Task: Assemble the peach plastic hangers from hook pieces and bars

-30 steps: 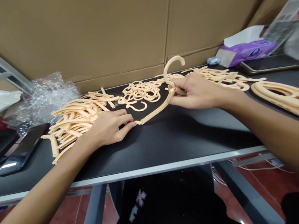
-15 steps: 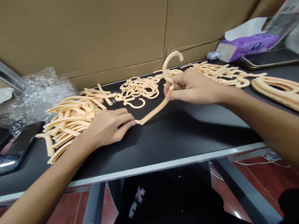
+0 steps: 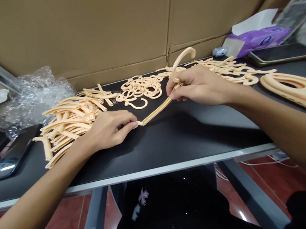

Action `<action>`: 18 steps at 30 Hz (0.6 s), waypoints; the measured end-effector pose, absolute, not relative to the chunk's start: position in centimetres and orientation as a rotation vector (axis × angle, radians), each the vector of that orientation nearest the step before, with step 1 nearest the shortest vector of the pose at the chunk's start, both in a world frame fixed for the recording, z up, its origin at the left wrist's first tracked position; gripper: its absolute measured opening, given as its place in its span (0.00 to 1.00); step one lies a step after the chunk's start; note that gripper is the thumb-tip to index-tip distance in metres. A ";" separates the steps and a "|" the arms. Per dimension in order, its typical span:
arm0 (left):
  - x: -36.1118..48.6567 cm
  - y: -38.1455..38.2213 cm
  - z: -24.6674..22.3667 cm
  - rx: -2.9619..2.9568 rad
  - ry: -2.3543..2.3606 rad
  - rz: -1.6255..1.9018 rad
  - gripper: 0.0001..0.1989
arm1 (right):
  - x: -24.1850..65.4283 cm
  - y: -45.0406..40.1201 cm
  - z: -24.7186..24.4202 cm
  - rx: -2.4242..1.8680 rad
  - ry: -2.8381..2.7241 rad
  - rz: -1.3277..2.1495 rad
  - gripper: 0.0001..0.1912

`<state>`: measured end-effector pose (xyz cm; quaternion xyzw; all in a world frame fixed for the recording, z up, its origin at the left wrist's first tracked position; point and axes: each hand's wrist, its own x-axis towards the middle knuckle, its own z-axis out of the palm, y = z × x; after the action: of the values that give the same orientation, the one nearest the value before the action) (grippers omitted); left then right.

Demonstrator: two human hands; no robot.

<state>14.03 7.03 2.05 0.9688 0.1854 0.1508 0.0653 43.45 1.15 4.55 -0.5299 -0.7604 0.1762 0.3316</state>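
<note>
My right hand (image 3: 196,85) pinches a cream plastic hook (image 3: 178,62) where it meets a long grooved arm piece (image 3: 156,112). The hook curves up above my fingers. The arm piece slants down to the left, toward my left hand (image 3: 114,128). Between its thumb and index finger, my left hand grips a small cream end piece (image 3: 139,123) that touches the lower tip of the arm piece; most of it is hidden by the fingertips.
Left of centre lies a pile of cream arm pieces (image 3: 69,120), with looped hooks (image 3: 140,87) behind. More thin parts (image 3: 228,69) and curved pieces (image 3: 292,89) lie right. Phones, crumpled plastic (image 3: 38,94) and a purple tissue pack (image 3: 263,40) stand near the cardboard wall.
The hook in my right hand has tilted to the right and the hand has turned slightly. My left hand keeps its pinch at almost the same spot. The view has shifted a little.
</note>
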 end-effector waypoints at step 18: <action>14.2 7.1 2.3 2.736 0.593 0.374 0.14 | 43.3 1.8 3.6 -1.364 -2.001 0.479 0.05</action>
<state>14.23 7.08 2.35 0.9565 0.2072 0.1307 0.1581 43.32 1.78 3.57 -0.5216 -0.7651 0.1832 0.3303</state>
